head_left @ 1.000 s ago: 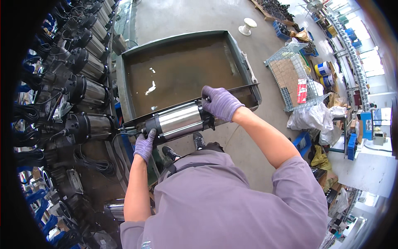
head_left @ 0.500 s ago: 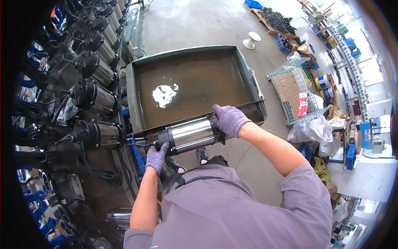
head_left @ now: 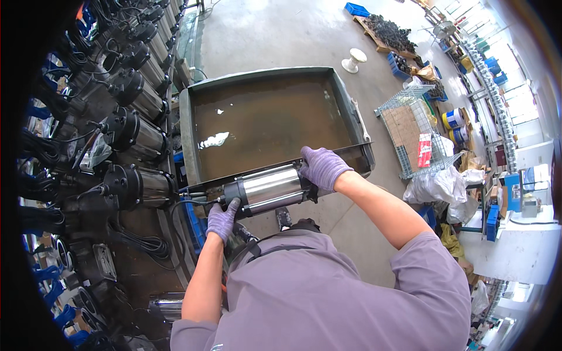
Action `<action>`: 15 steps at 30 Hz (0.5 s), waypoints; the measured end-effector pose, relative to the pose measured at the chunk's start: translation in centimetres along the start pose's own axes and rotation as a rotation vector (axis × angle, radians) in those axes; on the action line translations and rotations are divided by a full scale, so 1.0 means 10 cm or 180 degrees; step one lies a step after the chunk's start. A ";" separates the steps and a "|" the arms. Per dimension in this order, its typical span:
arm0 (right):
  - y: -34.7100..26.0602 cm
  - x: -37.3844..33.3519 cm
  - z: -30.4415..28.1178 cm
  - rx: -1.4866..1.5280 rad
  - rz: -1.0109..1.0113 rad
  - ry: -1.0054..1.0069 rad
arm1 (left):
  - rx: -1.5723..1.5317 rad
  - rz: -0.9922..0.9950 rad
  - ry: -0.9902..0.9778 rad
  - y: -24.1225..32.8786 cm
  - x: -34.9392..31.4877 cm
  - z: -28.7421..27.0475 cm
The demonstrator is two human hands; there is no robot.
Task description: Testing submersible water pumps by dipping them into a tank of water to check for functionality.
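Observation:
A submersible pump with a shiny steel barrel and black end caps lies lengthwise across in front of me, at the near edge of a water-filled tank. My left hand, in a purple knit glove, grips its left end cap from below, thumb up over the cap. A cable leads off that end to the left. My right hand, gloved alike, is wrapped over the right end from above; its fingertips are partly hidden behind the pump. Brown, murky water fills the tank.
Similar pumps stand in rows at the left with coiled black cables. A wrench lies on the tank's right rim. Right of it stand a wire cage and white bags. Beyond is a white spool on the floor.
Both hands keep the same hold on the pump, which has hardly moved. The bright reflection on the water has shrunk and shifted left and nearer.

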State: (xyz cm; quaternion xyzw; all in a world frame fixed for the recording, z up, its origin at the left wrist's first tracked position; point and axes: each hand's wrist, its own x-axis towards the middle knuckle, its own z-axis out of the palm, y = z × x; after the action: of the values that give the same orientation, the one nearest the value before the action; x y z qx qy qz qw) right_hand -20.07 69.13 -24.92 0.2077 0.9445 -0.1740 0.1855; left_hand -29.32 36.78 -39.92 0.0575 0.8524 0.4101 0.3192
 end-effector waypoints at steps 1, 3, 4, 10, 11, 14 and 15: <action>-0.01 0.01 0.00 -0.0013 0.0040 -0.0039 | 0.0006 -0.0026 -0.0032 -0.02 0.01 0.00; 0.03 -0.02 0.01 0.0042 -0.0052 0.0021 | 0.0052 0.0005 -0.0066 -0.03 0.02 0.00; 0.03 -0.03 0.00 0.0102 -0.0121 0.0059 | 0.0046 0.0020 -0.0038 -0.04 0.02 0.00; 0.02 -0.03 0.04 -0.0088 -0.0018 0.0010 | 0.0193 0.0016 -0.0012 0.05 -0.04 -0.01; 0.01 -0.04 0.05 -0.0063 -0.0004 0.0083 | 0.0194 0.0012 -0.0011 0.01 -0.01 0.00; 0.02 -0.02 0.09 -0.0053 -0.0026 0.0177 | 0.0149 0.0028 -0.0027 -0.06 0.04 0.01; 0.02 -0.01 0.10 -0.0063 -0.0049 0.0211 | 0.0105 0.0009 -0.0046 -0.04 0.02 0.01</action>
State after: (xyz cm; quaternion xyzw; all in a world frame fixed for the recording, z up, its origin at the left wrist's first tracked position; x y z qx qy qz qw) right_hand -19.63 68.88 -25.78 0.2042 0.9534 -0.1592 0.1548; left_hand -29.38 36.65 -40.37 0.0669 0.8567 0.3959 0.3238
